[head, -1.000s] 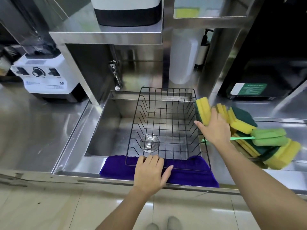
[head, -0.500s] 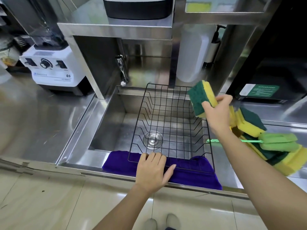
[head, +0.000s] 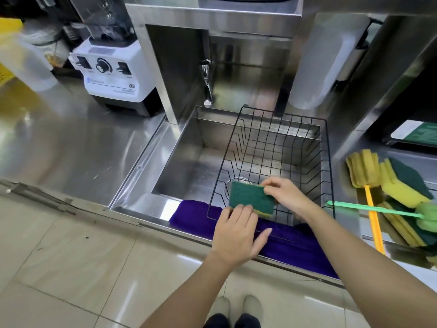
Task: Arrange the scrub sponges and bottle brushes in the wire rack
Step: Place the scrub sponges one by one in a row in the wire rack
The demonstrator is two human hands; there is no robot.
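A black wire rack [head: 327,162] stands in the steel sink, its front edge over a purple cloth [head: 290,242]. My right hand [head: 287,196] grips a green-and-yellow scrub sponge [head: 251,199] by its right end, green side up, over the rack's front left corner. My left hand [head: 237,233] lies on the rack's front rim, its fingertips touching the sponge's near edge. To the right on the counter lies a pile of scrub sponges [head: 402,181] with a green bottle brush [head: 378,209] and a yellow bottle brush [head: 373,214] across it.
A white blender base [head: 113,79] stands on the counter at the left. A faucet [head: 207,84] hangs over the sink's back edge. A white bottle [head: 324,65] stands behind the rack. The sink's left half [head: 189,171] is bare steel.
My right hand has carried the sponge from the pile on the right, up over the rack's right rim, and down to the front left corner. My left hand stayed on the rim.
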